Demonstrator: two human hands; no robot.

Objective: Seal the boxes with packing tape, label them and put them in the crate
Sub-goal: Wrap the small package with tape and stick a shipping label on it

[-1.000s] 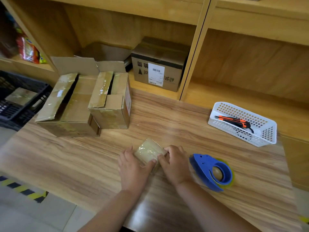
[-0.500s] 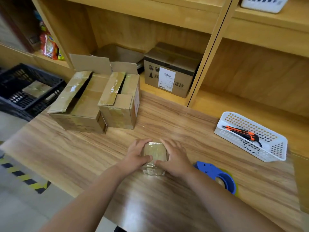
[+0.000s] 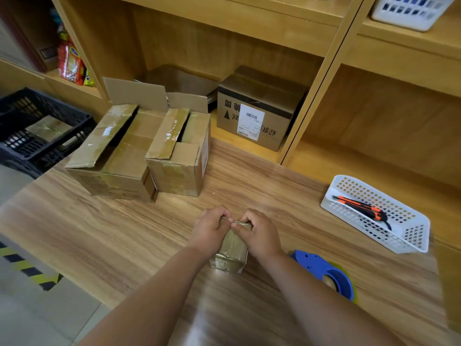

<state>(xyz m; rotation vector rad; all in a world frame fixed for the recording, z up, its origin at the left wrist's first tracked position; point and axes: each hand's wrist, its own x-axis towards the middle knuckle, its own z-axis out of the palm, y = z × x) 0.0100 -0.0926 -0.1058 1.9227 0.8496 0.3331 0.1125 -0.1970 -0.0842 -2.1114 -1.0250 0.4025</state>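
A small tape-covered cardboard box (image 3: 230, 253) stands on the wooden table (image 3: 124, 233) right in front of me. My left hand (image 3: 209, 231) and my right hand (image 3: 259, 233) both curl over its far top edge, fingertips pinching there and almost meeting. A blue tape dispenser (image 3: 324, 273) lies just right of my right wrist. Two larger open boxes sit at the back left: a wide one (image 3: 112, 156) and a taller one (image 3: 179, 156), flaps up. A black crate (image 3: 37, 136) with one taped box (image 3: 48, 127) inside stands off the table's left end.
A white basket (image 3: 409, 233) holding an orange-and-black cutter (image 3: 361, 208) sits at the right. A labelled brown box (image 3: 259, 108) occupies the shelf behind the table. Another white basket (image 3: 411, 11) is on an upper shelf. Hazard tape (image 3: 30, 268) marks the floor at left.
The small box was tilted between my hands, then set flat on the table. My fingers have shifted from its sides to pinching its far top edge.
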